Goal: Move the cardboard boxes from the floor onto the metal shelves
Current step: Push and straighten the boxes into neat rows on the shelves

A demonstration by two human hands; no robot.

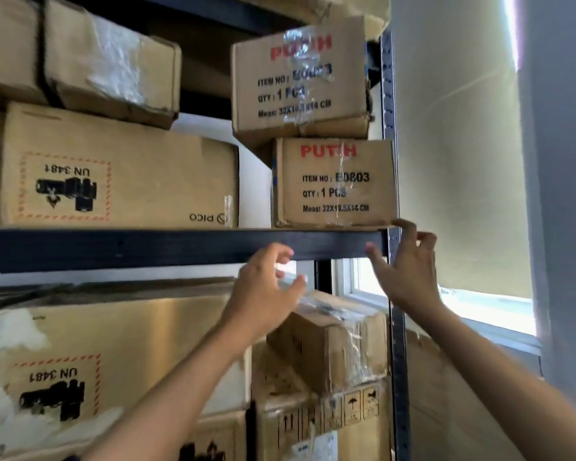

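Two boxes marked PUTIH: they sit stacked at the right end of the middle shelf; the lower PUTIH box [335, 183] rests on the shelf beam [180, 249] just beside the right upright post [393, 294], and the upper PUTIH box [300, 83] sits on top of it, shifted left and overhanging.
Left hand: the left hand [263, 294] hangs in front of the beam, below the lower box, with its fingers loosely curled and nothing between them.
Right hand: the right hand [409, 264] is raised by the post; one fingertip touches or nearly touches the lower box's bottom right corner, the other fingers are spread, and it holds nothing.
Grip in short: both hands are empty and relaxed, close to the box but not around it.
Other boxes on that shelf: a large UN 3481 box [120, 181] stands left of the stack with a gap between them, and a taped box [110, 68] lies on top of it.
Shelf below: another UN 3481 box [113, 361] and several smaller cartons [330, 354] fill it.
Floor: it is not in view, so I cannot tell how many boxes wait there.
Progress, as I judge it: the shelves are well loaded, and the lower PUTIH box looks placed or in need of only a last nudge.
Left to do: likely squaring the crooked upper box and fetching any that remain below.
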